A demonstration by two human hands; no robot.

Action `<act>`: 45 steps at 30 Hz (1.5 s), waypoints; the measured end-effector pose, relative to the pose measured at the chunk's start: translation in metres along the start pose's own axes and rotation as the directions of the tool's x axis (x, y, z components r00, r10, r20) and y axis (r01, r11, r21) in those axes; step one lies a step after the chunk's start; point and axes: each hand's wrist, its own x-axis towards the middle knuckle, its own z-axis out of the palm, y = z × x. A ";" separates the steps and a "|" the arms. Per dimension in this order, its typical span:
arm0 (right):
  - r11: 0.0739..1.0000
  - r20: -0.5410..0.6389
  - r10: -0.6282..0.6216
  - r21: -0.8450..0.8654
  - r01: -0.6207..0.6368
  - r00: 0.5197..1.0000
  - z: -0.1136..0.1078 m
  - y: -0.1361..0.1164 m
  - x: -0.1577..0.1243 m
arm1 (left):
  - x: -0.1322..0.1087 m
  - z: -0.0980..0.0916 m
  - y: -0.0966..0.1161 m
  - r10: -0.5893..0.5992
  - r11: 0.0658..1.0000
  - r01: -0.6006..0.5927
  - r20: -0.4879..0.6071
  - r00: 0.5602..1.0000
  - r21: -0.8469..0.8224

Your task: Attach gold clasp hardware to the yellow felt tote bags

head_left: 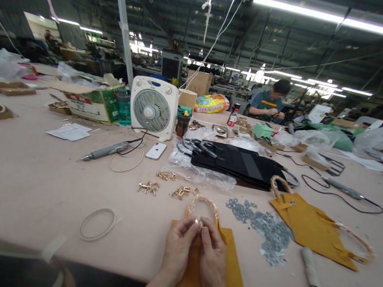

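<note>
A yellow bag piece [235,275] with a wrapped handle lies at the table's front edge, under both hands. Above it my left hand [179,243] is closed, its thumb and fingertips pinching a small shiny metal piece [197,221]. Right beside it, my right hand [212,248] is also closed, fingertips meeting the left ones at a small pale piece that I cannot make out. Gold-coloured metal fittings [148,187] lie in small piles beyond the hands. To the right spreads a heap of flat grey metal pieces [272,234], near a second yellow bag piece [313,229].
A fan [151,109], a white phone [156,150] and a pen-like tool [104,150] stand or lie behind on the left. Black bag pieces [236,163] are stacked centrally. A cable ring [97,224] lies left, a grey roll [310,269] right. Across the table a person works.
</note>
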 end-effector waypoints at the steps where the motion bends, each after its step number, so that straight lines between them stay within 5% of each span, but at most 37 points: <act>1: 0.993 -0.007 -0.050 -0.106 0.049 0.999 -0.003 -0.002 0.000 | 0.000 0.000 0.000 -0.004 1.000 0.004 -0.004 1.000 -0.010; 9: 0.870 0.112 -0.232 -0.419 0.258 0.966 -0.029 -0.020 0.009 | 0.000 0.005 0.003 -0.006 0.999 0.005 0.025 1.000 0.043; 24: 0.769 0.299 -0.290 -0.492 0.407 0.909 -0.038 -0.023 0.012 | -0.005 0.004 0.005 0.069 0.976 -0.079 0.056 0.996 0.205; 30: 0.891 0.150 -0.149 -0.409 0.199 0.977 -0.045 -0.021 0.015 | -0.011 0.011 0.004 0.097 0.953 -0.155 0.223 0.970 0.261; 35: 0.991 0.154 0.060 -0.130 -0.040 0.986 -0.051 -0.016 0.017 | -0.011 0.014 0.006 0.186 0.879 -0.310 0.338 0.923 0.363; 38: 0.975 0.198 0.207 0.040 -0.219 0.958 -0.051 -0.018 0.016 | -0.012 0.013 0.006 0.182 0.870 -0.337 0.401 0.898 0.361; 42: 0.882 0.321 0.389 0.138 -0.450 0.863 -0.050 -0.028 0.015 | -0.014 0.011 0.005 0.123 0.891 -0.283 0.411 0.903 0.355; 45: 0.851 0.369 0.425 0.148 -0.503 0.827 -0.048 -0.032 0.013 | -0.015 0.009 0.005 0.103 0.875 -0.268 0.387 0.916 0.403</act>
